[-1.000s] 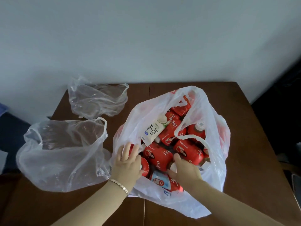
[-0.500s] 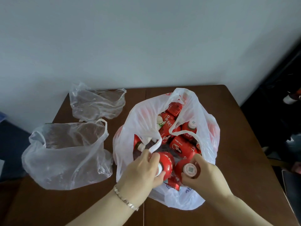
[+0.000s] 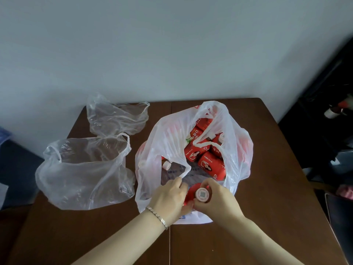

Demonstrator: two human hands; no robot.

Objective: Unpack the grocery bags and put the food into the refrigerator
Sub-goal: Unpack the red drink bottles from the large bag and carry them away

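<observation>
A white plastic grocery bag (image 3: 166, 142) stands open on the brown table (image 3: 267, 178), holding several red bottles (image 3: 207, 162) with white caps. At the bag's near edge my right hand (image 3: 215, 202) is closed around an upright red bottle (image 3: 193, 192), its white cap (image 3: 202, 194) facing me. My left hand (image 3: 168, 199) presses against that bottle's left side and grips something red that its fingers mostly hide. A silver bracelet circles my left wrist.
Two clear plastic bags lie on the table's left side: a larger bag (image 3: 86, 173) near me and a smaller bag (image 3: 116, 119) by the wall. Dark furniture (image 3: 328, 104) stands at the right. A seam runs down the table's middle.
Both hands have drawn toward me to the bag's near rim. The red bottle in my right hand has risen and turned cap-up; my left hand has closed in beside it.
</observation>
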